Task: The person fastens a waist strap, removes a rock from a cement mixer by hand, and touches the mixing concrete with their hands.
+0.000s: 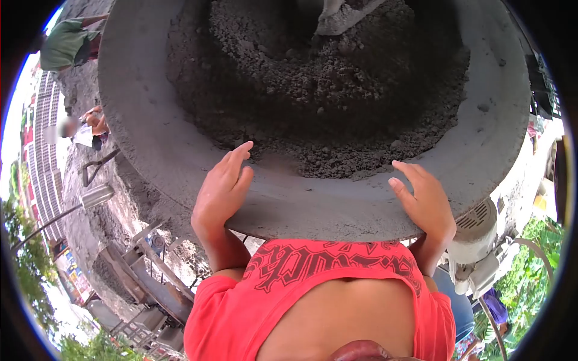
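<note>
A large round grey mixing pan fills the upper view, its near rim close against my red shirt. Dark, crumbly mortar mix lies inside, and a mortar-coated mixer paddle stands in it at the top. My left hand is over the near left inner wall, fingers stretched toward the mix. Over the near right wall is my right hand, thumb and fingers apart. Both hands are open and hold nothing. Whether either palm touches the pan, I cannot tell.
A motor with a vented cover sits beside the pan at right. To the left are a person in a green shirt, a seated person, a shovel handle, a metal cylinder on a rod and rows of stacked blocks.
</note>
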Demonstrator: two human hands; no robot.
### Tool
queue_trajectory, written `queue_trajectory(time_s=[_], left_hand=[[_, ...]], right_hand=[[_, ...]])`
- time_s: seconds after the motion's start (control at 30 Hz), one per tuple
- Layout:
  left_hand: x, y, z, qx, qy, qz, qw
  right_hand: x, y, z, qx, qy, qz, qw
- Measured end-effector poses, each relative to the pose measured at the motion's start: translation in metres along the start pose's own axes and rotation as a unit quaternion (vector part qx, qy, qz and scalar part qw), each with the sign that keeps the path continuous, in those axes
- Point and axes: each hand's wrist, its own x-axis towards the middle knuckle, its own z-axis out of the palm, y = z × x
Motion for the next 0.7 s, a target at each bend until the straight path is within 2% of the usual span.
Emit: queue_trajectory(time_s=[0.07, 0.7], left_hand=[[0.0006, 0.0041, -0.0007, -0.016, -0.028, -0.031, 0.999], [0.0010, 0.0012, 0.0010, -0.022, -0.032, -0.008, 0.999]], right_hand=[[-0.0003, -0.0002, -0.0014, 0.000, -0.006, 0.009, 1.000], [-0.0014, -0.0002, -0.0017, 0.007, -0.003, 0.019, 1.000]])
